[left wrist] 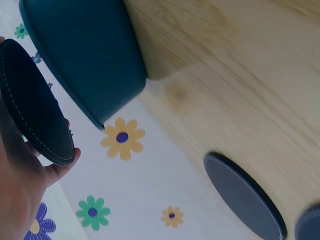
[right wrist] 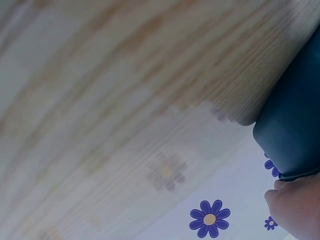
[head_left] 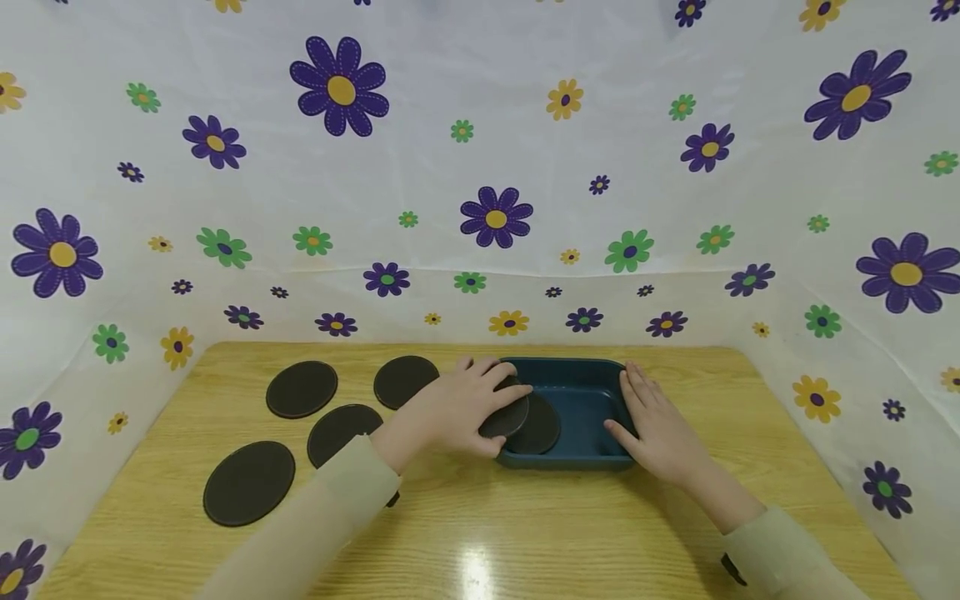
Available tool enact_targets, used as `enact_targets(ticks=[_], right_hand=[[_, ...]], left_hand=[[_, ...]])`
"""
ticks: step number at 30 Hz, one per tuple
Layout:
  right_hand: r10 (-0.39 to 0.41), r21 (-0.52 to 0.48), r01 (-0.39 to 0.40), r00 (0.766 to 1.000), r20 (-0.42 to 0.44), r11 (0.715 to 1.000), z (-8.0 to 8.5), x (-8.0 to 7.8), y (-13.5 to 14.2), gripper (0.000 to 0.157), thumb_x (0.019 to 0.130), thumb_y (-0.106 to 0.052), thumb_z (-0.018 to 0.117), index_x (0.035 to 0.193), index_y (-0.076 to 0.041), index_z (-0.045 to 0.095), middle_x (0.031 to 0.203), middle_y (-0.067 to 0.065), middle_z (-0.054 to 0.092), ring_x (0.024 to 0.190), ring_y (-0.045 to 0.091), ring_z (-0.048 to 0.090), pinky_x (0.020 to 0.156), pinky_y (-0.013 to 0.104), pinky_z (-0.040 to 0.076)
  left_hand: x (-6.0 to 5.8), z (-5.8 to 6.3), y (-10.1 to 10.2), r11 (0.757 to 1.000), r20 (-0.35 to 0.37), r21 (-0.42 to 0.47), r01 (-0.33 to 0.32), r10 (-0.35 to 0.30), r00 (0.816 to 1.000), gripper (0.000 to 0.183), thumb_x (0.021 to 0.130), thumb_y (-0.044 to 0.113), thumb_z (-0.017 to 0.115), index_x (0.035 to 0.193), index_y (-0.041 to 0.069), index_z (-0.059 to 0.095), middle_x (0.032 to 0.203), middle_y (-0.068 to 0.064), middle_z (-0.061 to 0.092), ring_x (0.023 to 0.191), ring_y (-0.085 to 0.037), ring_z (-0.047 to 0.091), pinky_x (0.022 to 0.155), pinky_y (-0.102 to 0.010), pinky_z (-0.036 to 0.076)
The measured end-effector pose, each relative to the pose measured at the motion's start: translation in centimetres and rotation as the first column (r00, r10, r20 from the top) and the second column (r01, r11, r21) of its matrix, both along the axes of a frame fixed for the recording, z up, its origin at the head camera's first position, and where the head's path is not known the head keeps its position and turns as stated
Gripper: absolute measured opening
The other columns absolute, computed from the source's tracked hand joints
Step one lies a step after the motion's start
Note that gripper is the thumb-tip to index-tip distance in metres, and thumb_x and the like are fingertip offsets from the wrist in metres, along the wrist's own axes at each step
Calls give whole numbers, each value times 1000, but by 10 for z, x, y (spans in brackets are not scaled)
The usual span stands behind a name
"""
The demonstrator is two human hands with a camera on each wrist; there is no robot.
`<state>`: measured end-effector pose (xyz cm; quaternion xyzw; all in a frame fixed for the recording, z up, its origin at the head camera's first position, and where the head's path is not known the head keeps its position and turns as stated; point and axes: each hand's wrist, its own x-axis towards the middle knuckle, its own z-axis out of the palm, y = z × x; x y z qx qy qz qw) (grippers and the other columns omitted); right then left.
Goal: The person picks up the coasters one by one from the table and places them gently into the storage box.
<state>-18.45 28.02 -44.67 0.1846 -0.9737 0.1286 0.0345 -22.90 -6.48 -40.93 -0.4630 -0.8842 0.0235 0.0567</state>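
Note:
My left hand [head_left: 468, 404] holds a round black coaster [head_left: 512, 415] by its edge, tilted over the left side of a dark blue rectangular bin [head_left: 592, 412]. Pale stitching runs round the rim of this coaster in the left wrist view, with a thumb and fingertip at its edge. Inside the bin, at the left end, another black coaster [head_left: 542, 427] shows, partly covered by the held one. My right hand [head_left: 660, 433] rests with straight fingers along the bin's right rim, its thumb reaching over the inner side.
Several black coasters lie on the wooden table [head_left: 465, 525] left of the bin, among them a front one [head_left: 249, 483] and a back one [head_left: 302, 389]. One is partly hidden by the left forearm. A white flowered cloth [head_left: 420, 167] stands round the back and sides.

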Motion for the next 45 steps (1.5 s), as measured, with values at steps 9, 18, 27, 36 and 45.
enact_targets(ticks=[9,18,27,36,45], right_hand=[[6,5,-6,1000,-11,1000,-1,-1,0,84,108,-43,56,161,14,27,173,31,18,161,49,20,130,61,23],[5,10,-4,1000,-26,1000,1,0,-1,82,107,-40,58,160,15,29,172,32,21,161,49,21,129,61,25],[4,-4,-4,1000,-31,1000,-1,0,-1,82,107,-40,58,161,15,29,172,32,21,161,49,21,130,61,23],[2,-14,-3,1000,-30,1000,0,0,0,82,107,-40,58,161,15,28,173,32,20,162,49,20,130,61,22],[-2,12,2,1000,-9,1000,1,0,-1,82,107,-41,57,161,14,28,173,31,19,162,49,20,129,63,24]], left_hand=[[-11,-7,41,998,-52,-56,38,-41,998,77,95,63,58,163,32,43,159,-4,49,144,-27,48,115,-51,45],[-15,-16,68,997,-46,-70,36,-39,998,74,97,62,57,162,30,45,158,-4,49,143,-27,48,114,-51,45],[-17,-24,80,987,-45,-158,-7,0,999,72,100,66,52,163,33,42,162,-3,46,147,-25,46,116,-48,45],[-19,-26,81,981,-55,-191,-19,9,998,64,105,63,48,162,33,44,166,-4,43,153,-25,42,124,-46,40],[-18,-22,71,982,-67,-187,-25,13,998,60,107,57,48,161,31,46,166,-5,45,154,-26,42,126,-46,38]])
